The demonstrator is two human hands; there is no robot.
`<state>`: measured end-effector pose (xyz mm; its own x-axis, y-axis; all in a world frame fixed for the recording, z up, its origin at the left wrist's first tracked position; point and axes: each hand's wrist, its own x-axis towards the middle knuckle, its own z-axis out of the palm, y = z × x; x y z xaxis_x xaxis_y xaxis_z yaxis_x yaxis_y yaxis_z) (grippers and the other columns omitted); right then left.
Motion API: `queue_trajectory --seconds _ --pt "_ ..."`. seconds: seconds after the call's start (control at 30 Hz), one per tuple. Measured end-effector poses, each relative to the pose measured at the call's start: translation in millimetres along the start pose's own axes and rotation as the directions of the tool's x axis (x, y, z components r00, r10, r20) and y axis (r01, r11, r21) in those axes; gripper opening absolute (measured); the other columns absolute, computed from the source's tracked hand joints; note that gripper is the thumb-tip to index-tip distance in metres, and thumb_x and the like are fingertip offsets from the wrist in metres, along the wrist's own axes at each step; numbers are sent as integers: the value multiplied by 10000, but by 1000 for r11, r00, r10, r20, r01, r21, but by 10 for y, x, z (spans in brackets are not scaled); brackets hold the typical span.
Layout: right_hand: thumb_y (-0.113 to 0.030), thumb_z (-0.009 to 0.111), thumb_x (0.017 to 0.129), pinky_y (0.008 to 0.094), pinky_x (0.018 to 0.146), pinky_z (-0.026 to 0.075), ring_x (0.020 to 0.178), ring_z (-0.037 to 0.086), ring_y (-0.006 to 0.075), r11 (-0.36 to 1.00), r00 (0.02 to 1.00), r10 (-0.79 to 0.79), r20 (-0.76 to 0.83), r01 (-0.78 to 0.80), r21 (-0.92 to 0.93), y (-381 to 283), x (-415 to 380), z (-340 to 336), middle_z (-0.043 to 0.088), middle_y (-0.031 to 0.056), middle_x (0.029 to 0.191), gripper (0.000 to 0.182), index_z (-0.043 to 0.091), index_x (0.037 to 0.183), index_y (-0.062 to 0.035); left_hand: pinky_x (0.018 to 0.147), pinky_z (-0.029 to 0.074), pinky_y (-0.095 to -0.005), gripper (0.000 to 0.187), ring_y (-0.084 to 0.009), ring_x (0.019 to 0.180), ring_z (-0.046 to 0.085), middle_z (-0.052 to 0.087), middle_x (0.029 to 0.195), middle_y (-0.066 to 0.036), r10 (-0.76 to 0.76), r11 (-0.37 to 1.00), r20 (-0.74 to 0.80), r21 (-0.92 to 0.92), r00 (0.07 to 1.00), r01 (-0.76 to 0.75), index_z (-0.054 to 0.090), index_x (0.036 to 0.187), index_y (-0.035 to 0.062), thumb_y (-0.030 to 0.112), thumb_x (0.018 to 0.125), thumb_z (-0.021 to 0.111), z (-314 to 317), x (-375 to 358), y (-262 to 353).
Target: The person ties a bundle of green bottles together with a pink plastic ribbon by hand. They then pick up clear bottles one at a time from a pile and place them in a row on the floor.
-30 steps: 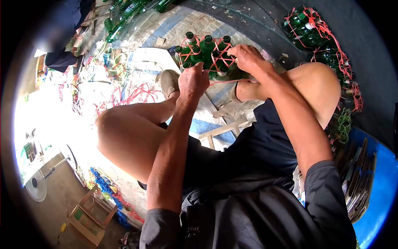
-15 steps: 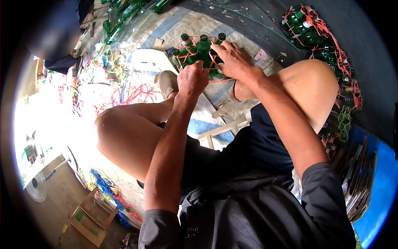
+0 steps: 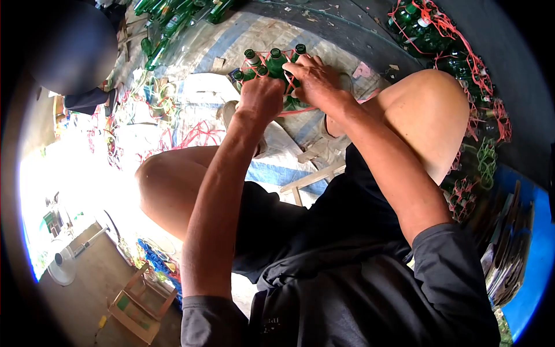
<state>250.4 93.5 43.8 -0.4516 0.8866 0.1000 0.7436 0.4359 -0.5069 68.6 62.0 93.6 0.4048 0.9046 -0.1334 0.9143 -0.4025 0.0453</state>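
A bundle of upright green glass bottles (image 3: pixel 276 56) stands on the floor sheet between my feet, with red plastic string (image 3: pixel 298 111) laced around the necks and along the near side. My left hand (image 3: pixel 262 95) is closed in a fist against the near left of the bundle. It appears to grip the string, though the fingers hide most of what they hold. On the right side, my right hand (image 3: pixel 317 81) curls over the bundle, thumb and forefinger around a front bottle's neck. Both hands cover the near bottles in part.
Loose green bottles (image 3: pixel 173 23) lie at the upper left, near another person's dark-clothed leg (image 3: pixel 87 101). More string-tied bottles (image 3: pixel 425 29) stand at the upper right. Tangled string (image 3: pixel 199 133) litters the left floor. A wooden stool (image 3: pixel 136 306) and stacked cardboard (image 3: pixel 509 248) flank me.
The view has shifted slightly. My left fist has moved up and left against the bundle, covering more of its near side. The right hand keeps its place over the bottles.
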Motion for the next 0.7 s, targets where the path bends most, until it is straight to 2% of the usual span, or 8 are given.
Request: queue_trajectory --seconds 0.03,0.13,0.4,0.43,0.5,0.57,0.6,0.7 --pt "-145 774 838 526 914 550 1256 592 357 1000 1000 2 -2 -2 11 15 6 15 631 78 1239 311 661 1123 -198 684 626 -438 104 -320 820 791 785 872 -158 30 999 -15 39 999 -29 789 910 79 65 844 710 -58 19 25" --pt "-133 751 843 534 907 556 1254 594 359 999 999 -25 -40 26 18 25 16 46 633 83 1236 274 664 1095 -196 705 625 -483 74 -351 823 779 768 860 -192 111 993 136 31 984 -116 770 886 45 87 861 714 -153 146 -15" --pt "-134 780 849 534 910 559 1299 577 353 999 999 43 16 -42 -27 -45 -15 -7 641 82 1266 340 688 1163 -226 694 623 -460 70 -325 796 780 769 823 -137 260 961 124 61 958 -269 792 890 93 150 873 755 -113 395 -175" --pt "-133 786 847 534 918 557 1304 575 351 998 997 64 50 -62 -30 -73 -12 -58 641 80 1272 353 690 1173 -231 741 623 -472 90 -329 840 778 774 857 -130 207 975 188 38 960 -217 802 922 114 179 893 746 -120 429 -173" --pt "-131 794 853 533 953 547 1313 575 340 995 992 94 88 -92 -35 -99 6 -91 641 76 1289 367 695 1190 -237 772 631 -476 109 -328 886 783 786 903 -127 213 975 195 17 957 -221 807 960 136 191 887 748 -138 478 -198" --pt "-137 802 802 516 930 549 1211 607 348 994 995 84 50 -80 -71 -90 6 -66 641 64 1230 430 684 1204 -237 806 633 -472 129 -328 944 781 789 930 -139 193 979 223 19 956 -202 815 958 143 221 901 729 -148 527 -218" --pt "-139 805 776 508 919 550 1161 623 352 993 997 77 31 -74 -90 -76 2 -35 642 58 1201 462 678 1210 -237 814 624 -478 143 -329 935 775 786 932 -134 168 985 246 -16 955 -169 816 955 135 238 901 731 -133 553 -238" --pt "-144 805 772 506 933 547 1154 623 359 997 999 37 -18 -38 -66 -27 2 29 646 77 1194 476 685 1226 -218 822 606 -480 178 -322 898 764 780 918 -123 107 987 278 -148 955 -67 819 942 118 268 894 736 -72 609 -332"
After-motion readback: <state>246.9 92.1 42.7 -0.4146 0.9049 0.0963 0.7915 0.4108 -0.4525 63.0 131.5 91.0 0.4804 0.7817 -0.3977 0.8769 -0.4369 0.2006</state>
